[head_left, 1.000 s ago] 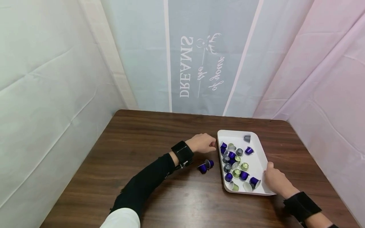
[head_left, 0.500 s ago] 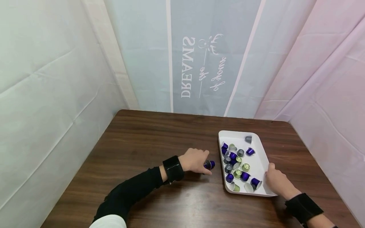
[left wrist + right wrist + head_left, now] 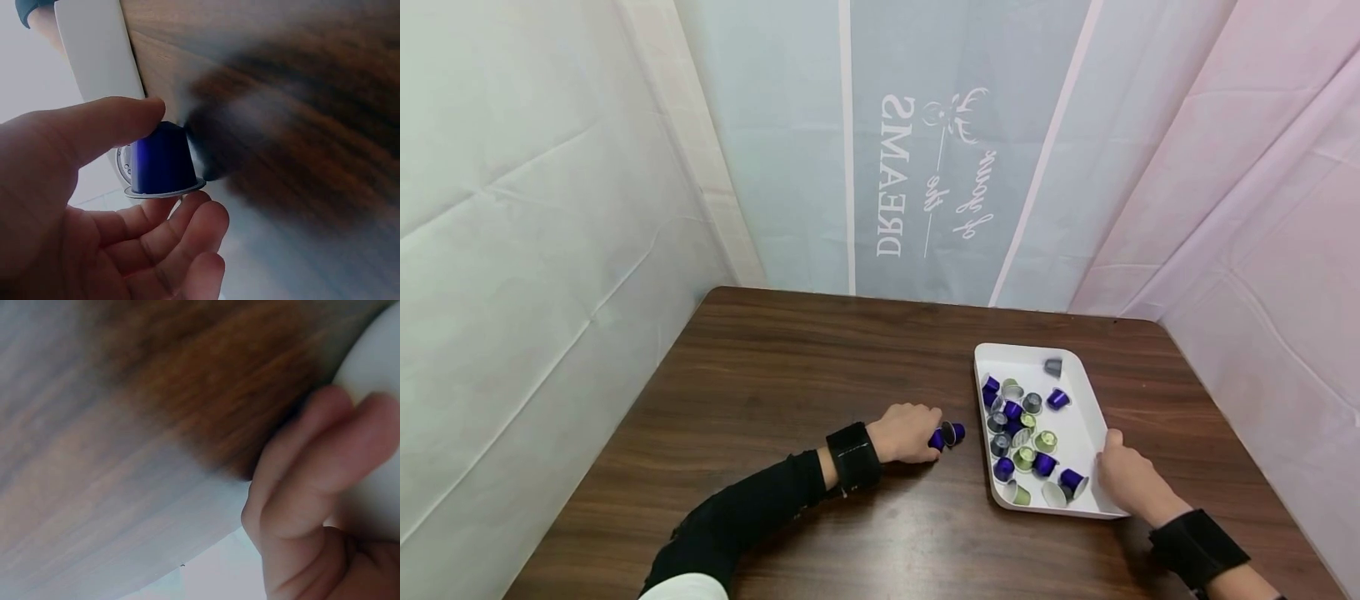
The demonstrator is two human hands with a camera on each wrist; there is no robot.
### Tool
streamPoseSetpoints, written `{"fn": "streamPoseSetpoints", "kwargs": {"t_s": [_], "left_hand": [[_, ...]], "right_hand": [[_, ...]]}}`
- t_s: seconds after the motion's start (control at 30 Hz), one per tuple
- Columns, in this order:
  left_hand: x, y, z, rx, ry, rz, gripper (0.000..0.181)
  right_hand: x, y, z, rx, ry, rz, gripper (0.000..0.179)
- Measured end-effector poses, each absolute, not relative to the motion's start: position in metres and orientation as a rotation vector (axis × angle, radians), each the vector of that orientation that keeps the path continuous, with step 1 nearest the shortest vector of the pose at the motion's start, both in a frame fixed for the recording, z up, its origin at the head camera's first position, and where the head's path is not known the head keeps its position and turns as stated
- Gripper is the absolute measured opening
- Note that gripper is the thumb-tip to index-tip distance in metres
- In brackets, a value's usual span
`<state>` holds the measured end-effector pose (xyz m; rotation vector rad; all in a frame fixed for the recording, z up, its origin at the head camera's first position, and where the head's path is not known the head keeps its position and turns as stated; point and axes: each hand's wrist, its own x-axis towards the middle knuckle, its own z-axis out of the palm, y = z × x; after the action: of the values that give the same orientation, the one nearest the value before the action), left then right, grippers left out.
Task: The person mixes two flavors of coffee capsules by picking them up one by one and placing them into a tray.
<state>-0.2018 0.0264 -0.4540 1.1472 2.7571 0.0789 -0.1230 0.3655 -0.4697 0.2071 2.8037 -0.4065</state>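
My left hand (image 3: 904, 433) is low over the table, left of the tray, pinching a blue coffee capsule (image 3: 164, 161) between thumb and fingers. In the left wrist view its silver rim faces the fingers and the thumb lies at its narrow end. Another capsule (image 3: 953, 433), dark blue with its lid side toward the hand, lies right beside it. My right hand (image 3: 1135, 479) grips the near right side of a white tray (image 3: 1084, 433), thumb on the rim and fingers along the outer wall (image 3: 375, 369).
Several coffee capsules lie loose in the tray: blue, green (image 3: 1046, 441) and grey (image 3: 1053, 367), mostly along its left side. The brown wooden table (image 3: 790, 358) ends at a printed curtain (image 3: 925, 167) behind, with pale curtains on both sides.
My left hand has moved from the tray's left edge back and down to the two capsules, and its fingers have closed on one. The right hand stays on the tray.
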Motion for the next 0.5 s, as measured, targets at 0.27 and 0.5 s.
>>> {"fn": "streamPoseSetpoints", "kwargs": {"t_s": [0.27, 0.5], "left_hand": [[-0.2027, 0.0285, -0.4583, 1.148, 2.764, 0.078, 0.045], [-0.2054, 0.0273, -0.4605, 1.169, 2.75, 0.153, 0.035]], "right_hand": [[-0.123, 0.3663, -0.4695, 0.201, 2.807, -0.405, 0.031], [-0.123, 0.3674, -0.4695, 0.195, 2.797, -0.423, 0.034]]}}
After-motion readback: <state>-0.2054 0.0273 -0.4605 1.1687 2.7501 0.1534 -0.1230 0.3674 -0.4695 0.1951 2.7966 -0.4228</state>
